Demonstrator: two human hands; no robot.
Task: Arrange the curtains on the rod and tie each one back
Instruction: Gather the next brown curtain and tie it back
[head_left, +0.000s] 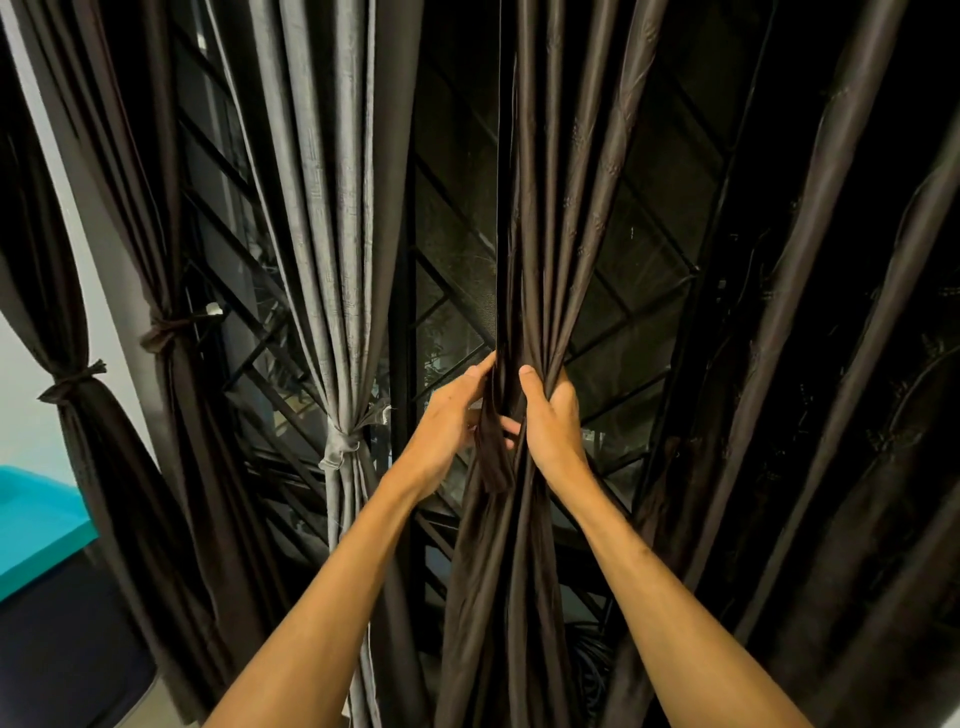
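Both forearms reach up as my left hand (449, 415) and right hand (550, 415) clench the gathered brown curtain (524, 291) and its tie-back strip (493, 457) at mid-window, so next I'd wrap and knot it.

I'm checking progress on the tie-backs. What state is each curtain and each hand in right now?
Far-left dark curtain: gathered, tied.
Second dark curtain: gathered, tied.
Grey curtain: gathered, tied with a grey band.
Centre dark curtain: bunched in both hands, not yet tied.
Right dark curtain: hanging loose, untied.
Left hand: fingers on the centre curtain.
Right hand: closed around it.
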